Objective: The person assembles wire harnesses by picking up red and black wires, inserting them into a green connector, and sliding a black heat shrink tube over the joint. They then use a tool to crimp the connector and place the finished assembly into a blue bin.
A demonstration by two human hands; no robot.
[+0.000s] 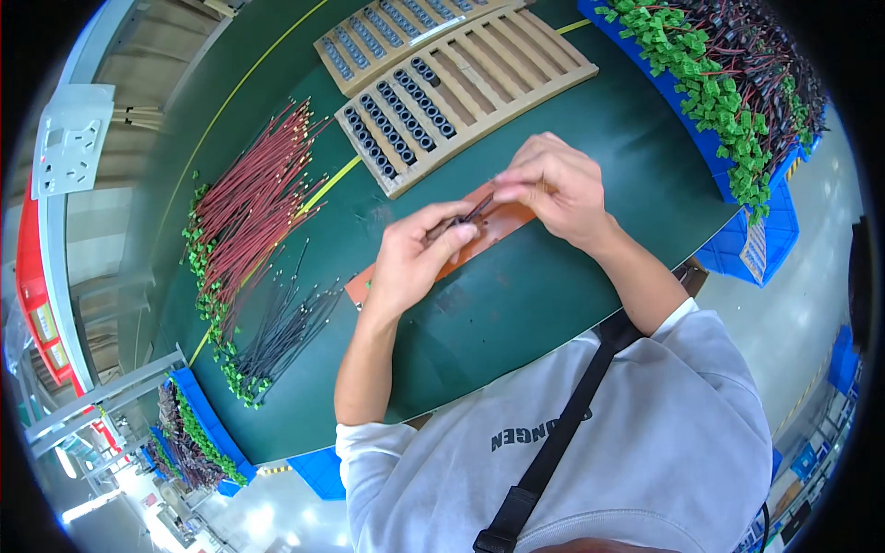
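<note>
Over an orange strip of board (512, 221) on the green table, my two hands are close together. My left hand (419, 249) is closed, with thumb and fingers pinching a short, thin dark piece (477, 208). My right hand (558, 184) pinches the upper end of that same piece. Fingers cover much of it, so its kind cannot be made out. Beyond the hands lies a wooden slotted tray (442, 155), whose left slots hold rows of black ring-shaped parts (404, 124). Several of its right slots show bare wood.
Left on the table lie red wires (253, 194) with green connectors and a smaller bunch of black wires (290, 323). A second tray (369, 41) stands behind. Blue bins (668, 88) full of green-ended wires sit at far right, another (207, 424) at lower left.
</note>
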